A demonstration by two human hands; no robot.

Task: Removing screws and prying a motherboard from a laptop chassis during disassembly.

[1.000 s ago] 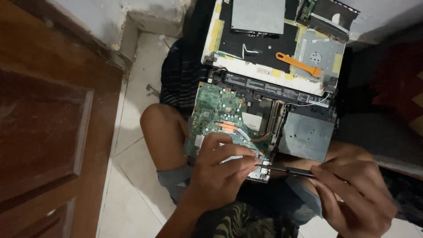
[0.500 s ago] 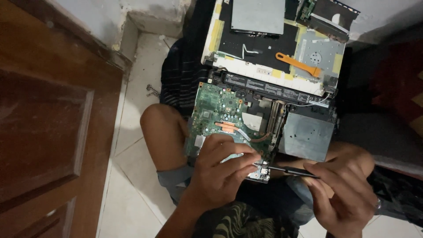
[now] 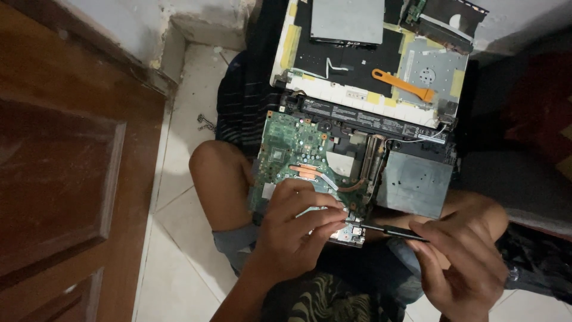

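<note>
Green circuit board [image 3: 292, 149], orange pry tool [image 3: 404, 85], white tiled floor [image 3: 179, 238], brown wooden door [image 3: 59, 179], black-striped cloth [image 3: 244, 101].

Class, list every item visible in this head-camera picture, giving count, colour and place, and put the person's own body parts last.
circuit board: one, green, on the lap, centre
copper heat pipes: two, orange, across the board
metal drive cover: one, grey, right of the board
laptop shell: one, white, above the board
pry tool: one, orange, lying on the shell
wooden door: one, brown, left side
floor tiles: pale, beside the door
screwdriver: one, dark, tip at the board's lower edge
left hand: resting on the board
right hand: gripping the screwdriver
</note>
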